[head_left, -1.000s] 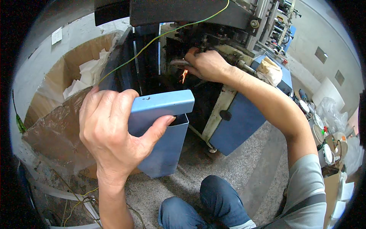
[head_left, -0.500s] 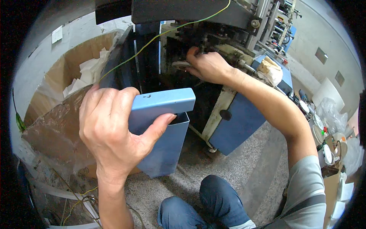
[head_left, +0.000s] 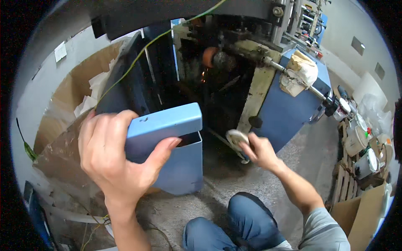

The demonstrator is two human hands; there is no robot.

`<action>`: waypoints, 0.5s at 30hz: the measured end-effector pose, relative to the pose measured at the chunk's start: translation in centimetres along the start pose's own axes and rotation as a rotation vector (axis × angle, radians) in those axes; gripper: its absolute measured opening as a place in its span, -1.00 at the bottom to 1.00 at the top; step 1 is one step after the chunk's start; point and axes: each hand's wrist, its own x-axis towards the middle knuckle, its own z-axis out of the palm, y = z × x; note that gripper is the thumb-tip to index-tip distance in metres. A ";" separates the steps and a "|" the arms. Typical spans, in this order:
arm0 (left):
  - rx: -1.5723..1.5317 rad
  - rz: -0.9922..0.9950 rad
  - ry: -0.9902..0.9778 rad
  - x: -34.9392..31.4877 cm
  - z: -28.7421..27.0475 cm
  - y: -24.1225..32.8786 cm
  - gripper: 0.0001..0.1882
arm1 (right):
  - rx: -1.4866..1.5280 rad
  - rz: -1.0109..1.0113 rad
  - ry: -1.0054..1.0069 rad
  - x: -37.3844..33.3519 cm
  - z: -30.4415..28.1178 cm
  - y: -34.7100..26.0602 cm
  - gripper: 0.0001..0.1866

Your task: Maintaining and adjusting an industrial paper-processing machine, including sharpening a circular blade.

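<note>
My left hand (head_left: 111,157) grips the top edge of a blue metal machine door (head_left: 167,118), thumb hooked under the lip and fingers over the upper side. Its paint is chipped near my fingers. My right hand (head_left: 264,154) is closed on a pale, flat, round disc (head_left: 235,136), whose exact kind I cannot make out. The disc is low in front of the machine's dark opening (head_left: 226,96). Inside that opening sit an orange roller (head_left: 208,57) and a small bright orange glint below it.
A yellow-green wire (head_left: 146,46) crosses ahead of the opening. Rags (head_left: 300,73) hang on a metal shaft at the right. A large carton (head_left: 69,85) with white paper stands on the left. Tubs (head_left: 356,136) and a wooden pallet (head_left: 346,167) line the right side.
My right hand has come out of the machine's opening with the round disc, moving down and toward me. The left hand keeps its grip on the door; the view has shifted slightly.
</note>
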 end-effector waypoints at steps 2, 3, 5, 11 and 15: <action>0.008 -0.017 -0.012 0.2 -0.1 0.1 -0.44 | 0.041 0.145 -0.043 -4.7 2.5 3.6 -0.70; 0.027 -0.002 -0.027 0.2 0.0 0.0 -0.43 | 0.013 0.227 -0.057 -7.1 3.4 4.9 -0.69; 0.042 -0.006 -0.045 0.3 0.1 0.2 -0.41 | -0.054 0.379 -0.092 -12.0 5.6 8.8 -0.67; 0.127 -0.083 -0.111 -0.4 -0.3 0.2 -0.28 | -0.052 0.787 -0.250 -27.8 13.8 21.1 -0.55; 0.130 -0.088 -0.126 -0.7 -0.1 0.3 -0.27 | -0.106 1.041 -0.307 -33.3 16.8 23.2 -0.45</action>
